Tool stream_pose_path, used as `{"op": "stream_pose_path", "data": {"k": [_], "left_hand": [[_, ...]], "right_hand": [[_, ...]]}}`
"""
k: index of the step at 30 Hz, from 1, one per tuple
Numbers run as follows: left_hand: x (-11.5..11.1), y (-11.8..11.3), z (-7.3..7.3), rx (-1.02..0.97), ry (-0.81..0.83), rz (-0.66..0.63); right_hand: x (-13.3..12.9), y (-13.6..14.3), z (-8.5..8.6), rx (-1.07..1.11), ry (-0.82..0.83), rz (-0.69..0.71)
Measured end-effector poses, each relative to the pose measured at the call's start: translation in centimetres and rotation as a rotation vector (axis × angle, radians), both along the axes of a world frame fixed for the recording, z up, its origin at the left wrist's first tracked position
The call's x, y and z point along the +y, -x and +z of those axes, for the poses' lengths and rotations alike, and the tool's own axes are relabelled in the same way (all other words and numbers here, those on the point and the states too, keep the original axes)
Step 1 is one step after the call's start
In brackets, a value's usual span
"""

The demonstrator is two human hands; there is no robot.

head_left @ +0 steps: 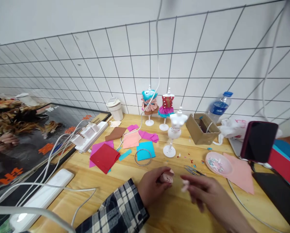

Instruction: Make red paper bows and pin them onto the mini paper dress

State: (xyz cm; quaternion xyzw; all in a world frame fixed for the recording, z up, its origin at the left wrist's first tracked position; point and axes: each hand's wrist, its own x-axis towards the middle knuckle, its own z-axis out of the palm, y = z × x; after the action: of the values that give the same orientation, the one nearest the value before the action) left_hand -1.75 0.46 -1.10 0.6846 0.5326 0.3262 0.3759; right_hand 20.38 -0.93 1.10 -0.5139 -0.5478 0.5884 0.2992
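My left hand (152, 184) is closed round a rolled or folded piece of pale pink material (167, 179); whether it is cloth or paper I cannot tell. Pinched in the fingertips of my right hand (204, 192), slightly blurred, is a small pale pink scrap (185, 185). A gap separates the two hands. Just beyond them lie small snips (193, 170). A bare white mini dress form (178, 119) stands upright behind, and a metal ring (143, 163) rests partly on a turquoise square (146, 148).
Two dressed mini forms (150, 100) (166, 106) stand by the wall. Red (105, 158) and pink sheets (132, 139) lie left. A bead dish (216, 171), cardboard box (203, 137), bottle (220, 106) and phone (259, 141) stand right. Cables cross the left side near a power strip (91, 137).
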Motion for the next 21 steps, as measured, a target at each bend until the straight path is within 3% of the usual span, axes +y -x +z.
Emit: {"op": "stream_pose_path", "data": {"k": [5,14,21], "left_hand": [[-0.1,-0.3,0.7,0.125,-0.031,-0.021],[-0.3,-0.6,1.1,0.282,-0.065,-0.101],[-0.5,-0.9,1.2,0.145,-0.037,-0.046]], "right_hand": [[2.4,3.4,-0.1,-0.070,-0.068,-0.034],[1.9,3.2,-0.3,-0.409,-0.322,0.001],[1.6,3.8,-0.5,-0.508,-0.316,-0.020]]}}
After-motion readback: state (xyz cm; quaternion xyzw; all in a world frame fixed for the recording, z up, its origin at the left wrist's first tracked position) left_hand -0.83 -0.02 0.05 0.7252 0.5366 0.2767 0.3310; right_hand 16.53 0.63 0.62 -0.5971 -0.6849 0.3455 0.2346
